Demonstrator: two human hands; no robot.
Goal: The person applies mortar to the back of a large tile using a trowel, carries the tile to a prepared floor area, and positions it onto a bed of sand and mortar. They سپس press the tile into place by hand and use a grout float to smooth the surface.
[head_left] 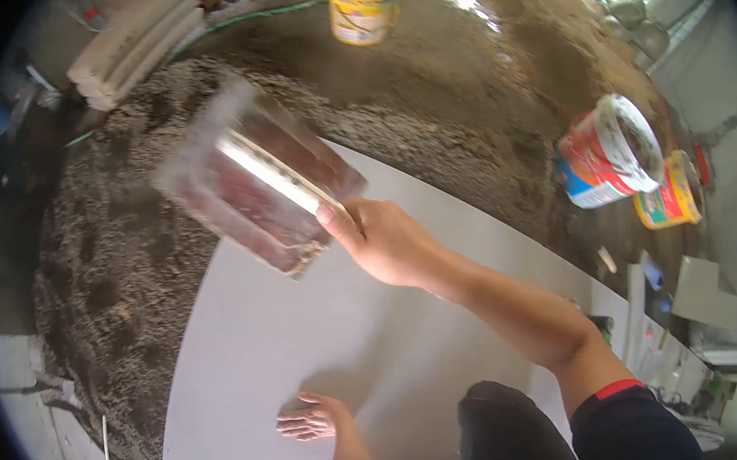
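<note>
My right hand [389, 243] grips the end of a wide rectangular trowel [255, 206] with a shiny metal bar along its back. The reddish-brown blade is smeared with grey, and its far edge is blurred. It is held up over the edge of a large pale tile [287, 337] and the mortar beyond. Lower down, my left hand [310, 418] rests flat on the tile with fingers spread, holding nothing. Rough, damp grey mortar [114, 294] lies along the tile's left and far edges. My dark-clothed knee covers part of the tile.
A yellow bucket [359, 21] stands at the far side. At the right are a red, white and blue bucket [592, 163] and a smaller yellow-red one [669, 192]. Stacked pale slabs [138, 39] lie far left; a sand heap [564, 45] rises at the back.
</note>
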